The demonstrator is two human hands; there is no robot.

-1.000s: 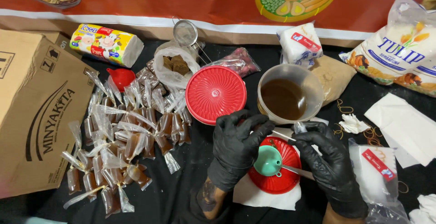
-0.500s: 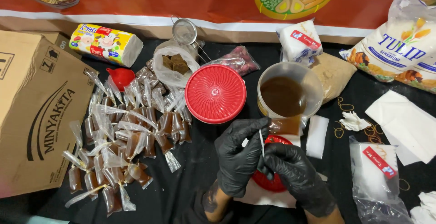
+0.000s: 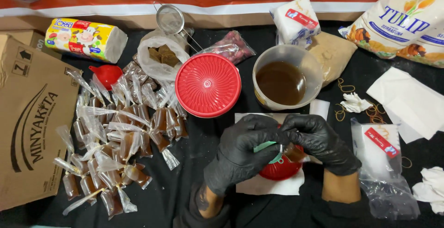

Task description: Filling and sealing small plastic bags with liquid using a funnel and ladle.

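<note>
Black-gloved hands (image 3: 286, 147) together around green funnel (image 3: 264, 145), above red bowl (image 3: 280, 169).

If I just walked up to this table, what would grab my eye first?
Two black-gloved hands, the left hand and the right hand, meet low at centre over a small red bowl. Left of them sprawls a heap of small clear bags of brown liquid; above sit a round red ribbed lid and a clear tub of brown liquid.
</note>
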